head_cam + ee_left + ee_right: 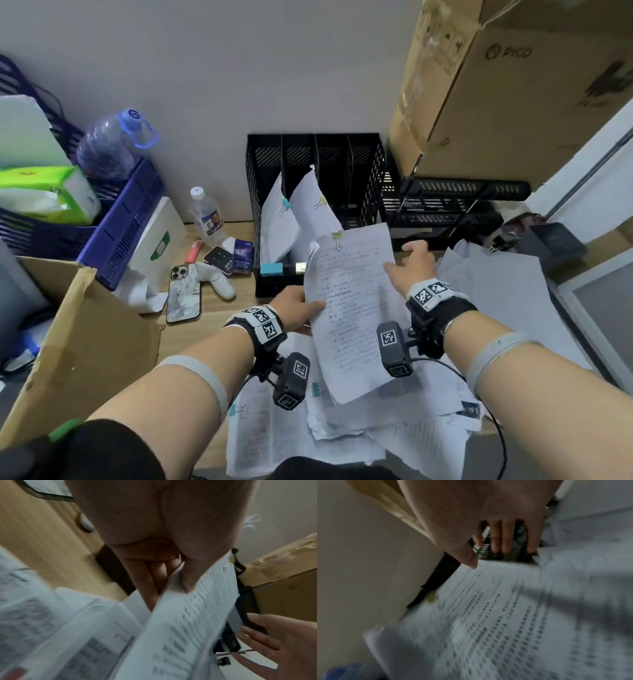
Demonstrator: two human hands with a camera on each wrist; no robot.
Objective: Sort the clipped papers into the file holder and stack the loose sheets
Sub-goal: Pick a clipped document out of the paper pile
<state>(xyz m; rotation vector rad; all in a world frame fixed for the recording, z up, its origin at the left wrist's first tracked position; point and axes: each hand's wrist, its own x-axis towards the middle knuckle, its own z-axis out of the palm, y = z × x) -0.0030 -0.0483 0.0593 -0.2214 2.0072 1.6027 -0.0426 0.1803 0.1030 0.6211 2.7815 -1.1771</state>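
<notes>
A clipped bundle (352, 308) is held above the desk, its long axis running away from the person toward the file holder (371, 178), the green binder clip (337, 236) at the far, leading edge. It is pinched at its left margin by the left hand (296, 310), thumb on top, fingers beneath. The right hand (411, 265) lies just past its right edge with fingers spread and holding nothing; contact cannot be told. The holder stands directly ahead, two bundles already in its left slots, the right slots judged free. Loose sheets (394, 421) are strewn over the wooden desk (212, 308) below, against a plain wall; a cardboard box (507, 102) overhangs at right
</notes>
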